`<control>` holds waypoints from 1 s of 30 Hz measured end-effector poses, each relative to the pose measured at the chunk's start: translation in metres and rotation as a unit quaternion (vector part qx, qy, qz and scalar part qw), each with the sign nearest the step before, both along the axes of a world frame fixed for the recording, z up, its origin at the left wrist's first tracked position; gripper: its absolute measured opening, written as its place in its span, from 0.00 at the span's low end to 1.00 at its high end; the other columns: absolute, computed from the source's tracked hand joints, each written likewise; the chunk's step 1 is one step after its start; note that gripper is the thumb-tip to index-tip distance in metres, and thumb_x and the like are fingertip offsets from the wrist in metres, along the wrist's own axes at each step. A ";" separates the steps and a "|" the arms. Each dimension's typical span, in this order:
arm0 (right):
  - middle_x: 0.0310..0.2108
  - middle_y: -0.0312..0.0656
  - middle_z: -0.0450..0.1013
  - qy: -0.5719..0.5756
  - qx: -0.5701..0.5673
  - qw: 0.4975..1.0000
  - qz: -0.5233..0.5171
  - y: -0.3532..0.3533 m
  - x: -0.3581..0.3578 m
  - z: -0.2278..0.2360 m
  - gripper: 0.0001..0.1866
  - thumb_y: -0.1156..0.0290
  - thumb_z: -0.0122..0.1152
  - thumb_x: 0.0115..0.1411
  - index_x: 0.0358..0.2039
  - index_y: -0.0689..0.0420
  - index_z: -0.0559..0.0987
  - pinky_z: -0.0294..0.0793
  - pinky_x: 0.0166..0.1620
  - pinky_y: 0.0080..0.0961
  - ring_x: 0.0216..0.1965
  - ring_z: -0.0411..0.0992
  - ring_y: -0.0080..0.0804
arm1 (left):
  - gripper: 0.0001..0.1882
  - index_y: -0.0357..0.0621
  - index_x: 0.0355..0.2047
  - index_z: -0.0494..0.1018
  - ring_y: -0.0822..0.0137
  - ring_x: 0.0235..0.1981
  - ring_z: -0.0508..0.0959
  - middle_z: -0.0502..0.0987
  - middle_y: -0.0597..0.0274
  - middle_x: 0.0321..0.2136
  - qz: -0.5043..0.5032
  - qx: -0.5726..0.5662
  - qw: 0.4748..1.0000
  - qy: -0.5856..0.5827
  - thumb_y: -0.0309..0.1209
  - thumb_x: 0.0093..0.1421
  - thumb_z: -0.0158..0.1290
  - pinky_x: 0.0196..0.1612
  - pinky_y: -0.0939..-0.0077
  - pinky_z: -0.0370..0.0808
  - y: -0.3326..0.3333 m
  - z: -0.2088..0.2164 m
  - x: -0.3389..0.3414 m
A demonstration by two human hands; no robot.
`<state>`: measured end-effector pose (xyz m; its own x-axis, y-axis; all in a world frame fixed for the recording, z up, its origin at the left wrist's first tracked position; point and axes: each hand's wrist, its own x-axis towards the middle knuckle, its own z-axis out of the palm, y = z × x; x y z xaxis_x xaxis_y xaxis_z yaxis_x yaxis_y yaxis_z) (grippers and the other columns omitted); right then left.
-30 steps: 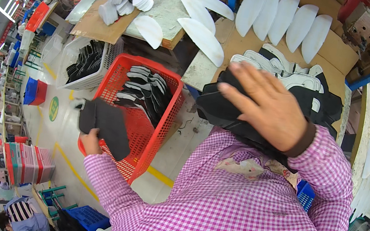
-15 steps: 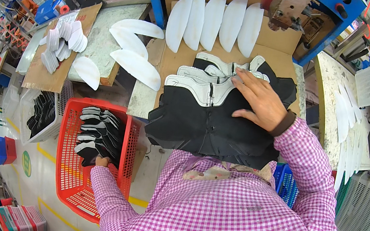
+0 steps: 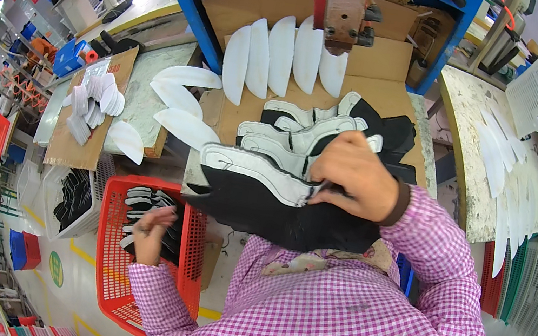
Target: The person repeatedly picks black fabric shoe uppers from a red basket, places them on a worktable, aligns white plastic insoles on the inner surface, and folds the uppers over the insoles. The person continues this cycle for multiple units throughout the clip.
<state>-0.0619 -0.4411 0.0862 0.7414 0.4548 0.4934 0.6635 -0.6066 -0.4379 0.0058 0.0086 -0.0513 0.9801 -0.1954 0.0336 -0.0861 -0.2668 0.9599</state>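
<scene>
Blue framing from a machine (image 3: pixel 203 32) spans the upper middle of the frame, one red-topped metal press head (image 3: pixel 344 13) hanging inside it above a cardboard-covered surface (image 3: pixel 380 62). At centre right, the right hand (image 3: pixel 356 175) comes in on a bent forearm, knuckles up and fingers angled down to the left, a dark band (image 3: pixel 399 204) around its wrist. Thumb and fingers are pinched on one black fabric piece with a white edge band (image 3: pixel 257 173), gripping it near the band's right end; it lies tilted across the centre, over the front of the overlapping pile (image 3: pixel 299 134). I can count at least three more white bands behind it, but overlap hides the full number. At lower left, the left hand (image 3: pixel 151 234) points upward, fingers loosely parted and holding nothing, over one red basket (image 3: pixel 192 265). Similar black-and-white pieces (image 3: pixel 146 199) are heaped inside, too crowded to count; whether the fingers brush them, I can't tell. Five white half-moon pieces (image 3: pixel 279 56) stand in a row under the machine, and four more (image 3: pixel 187 128) lie to the left. Beyond them, one cardboard sheet (image 3: pixel 65 150) carries a heap of small white pieces (image 3: pixel 91 103). One white basket (image 3: pixel 102 184) sits left of the red one.
</scene>
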 end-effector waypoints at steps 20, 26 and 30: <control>0.52 0.49 0.70 0.267 0.444 0.841 -0.158 -0.109 -0.010 -0.061 0.32 0.58 0.57 0.61 0.60 0.62 0.62 0.71 0.50 0.24 0.47 0.72 0.28 | 0.13 0.33 0.42 0.73 0.47 0.38 0.80 0.78 0.46 0.40 -0.133 -0.631 0.695 0.317 0.22 0.57 0.48 0.37 0.53 0.81 -0.223 0.057 0.016; 0.41 0.41 0.75 0.321 0.634 0.697 -0.094 -0.103 -0.009 -0.080 0.18 0.77 0.62 0.55 0.47 0.64 0.73 0.72 0.48 0.20 0.41 0.74 0.24 | 0.15 0.34 0.45 0.72 0.55 0.51 0.74 0.75 0.49 0.47 -0.124 -0.570 0.765 0.271 0.23 0.56 0.49 0.55 0.53 0.70 -0.249 0.029 0.051; 0.39 0.39 0.75 0.262 0.522 0.787 -0.199 -0.108 0.010 -0.060 0.15 0.76 0.65 0.53 0.41 0.65 0.75 0.71 0.46 0.18 0.40 0.72 0.22 | 0.19 0.34 0.49 0.69 0.55 0.52 0.72 0.73 0.50 0.50 -0.007 -0.530 0.824 0.203 0.24 0.56 0.51 0.58 0.53 0.67 -0.249 0.033 0.068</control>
